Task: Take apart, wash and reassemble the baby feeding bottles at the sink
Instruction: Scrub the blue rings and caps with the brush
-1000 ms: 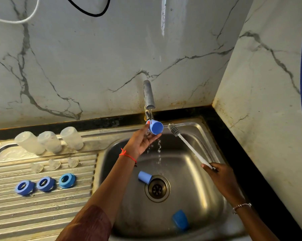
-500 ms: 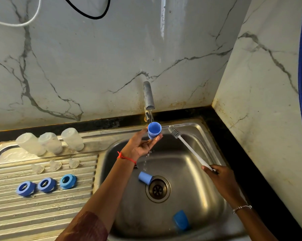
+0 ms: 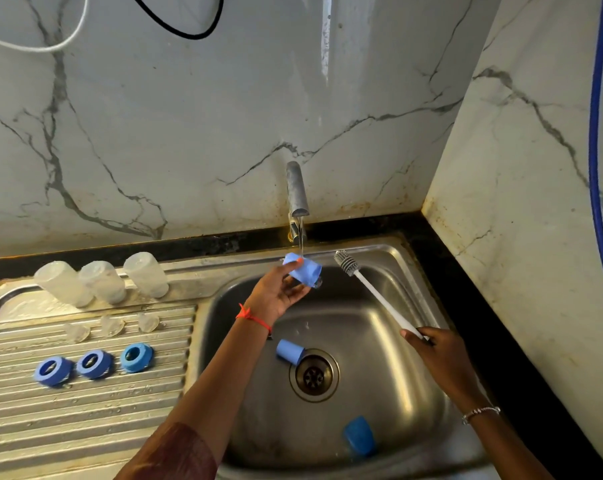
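My left hand (image 3: 277, 289) holds a blue bottle cap (image 3: 303, 270) tipped on its side under the running tap (image 3: 297, 192). My right hand (image 3: 431, 351) grips the white handle of a bottle brush (image 3: 373, 292), its grey bristle head pointing up toward the tap, apart from the cap. Two more blue caps lie in the steel sink (image 3: 414, 393): one cap (image 3: 289, 351) beside the drain, the other cap (image 3: 359, 435) near the front. On the drainboard (image 3: 85, 410) stand three clear bottles (image 3: 102, 280) upside down, three clear teats (image 3: 112, 326) and three blue collar rings (image 3: 93, 363).
A marble wall rises behind the sink and another on the right. A black counter strip (image 3: 466, 282) runs round the sink's back and right side. Cables hang at the top left, and a blue hose (image 3: 594, 168) runs down the right wall.
My left hand has turned the blue cap from mouth-up onto its side under the stream. The brush and my right hand have stayed nearly still.
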